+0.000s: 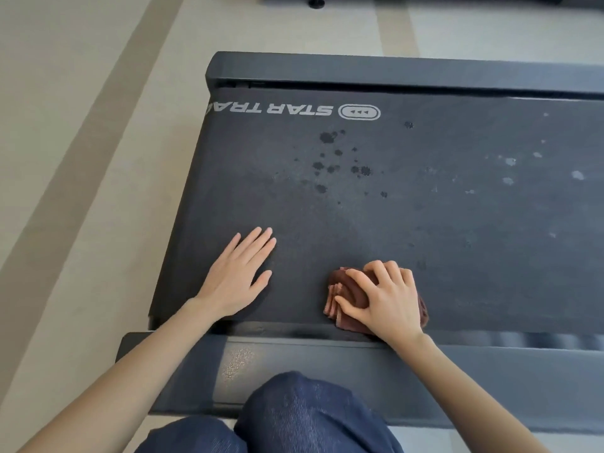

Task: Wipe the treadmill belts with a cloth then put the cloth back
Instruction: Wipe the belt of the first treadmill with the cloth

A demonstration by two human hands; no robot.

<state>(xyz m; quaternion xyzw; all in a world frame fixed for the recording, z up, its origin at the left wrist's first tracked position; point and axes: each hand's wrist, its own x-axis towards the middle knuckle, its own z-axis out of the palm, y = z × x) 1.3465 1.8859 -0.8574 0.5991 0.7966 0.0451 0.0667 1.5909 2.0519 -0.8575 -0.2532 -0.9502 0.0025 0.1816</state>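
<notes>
Pale beige flooring [81, 191] with darker tan bands surrounds a wide, dark grey textured treadmill belt [376, 230], seen from above by a person kneeling at its long side. Two smooth dark grey side rails frame the belt. The far rail [392, 68] runs along the top, and the near rail [474, 380], marked by a pale scuffed patch [237, 362], lies just in front of the person's blue denim knees [310, 416], which overlap its lower edge. The belt's left end meets open floor; its right stretch runs out of view.

The left hand [238, 276] lies palm down on the belt near the left corner, fingers straight and close together, thumb held out. Apart from it to the right, the right hand [387, 302] curls its fingers over a folded reddish-brown cloth [346, 291], thumb at the cloth's left side, pressing it onto the belt just beside the near edge. Open belt lies between the two hands and beyond them.

White lettering [271, 109] near the far left corner reads "STAR TRA", upside down and cut off at the belt's edge, beside an oval badge [359, 112] with three arrowheads. Dark blotches [328, 137] dot the middle of the belt, pale flecks [510, 162] the right. A small black round foot [316, 2] stands on the floor at the top edge.
</notes>
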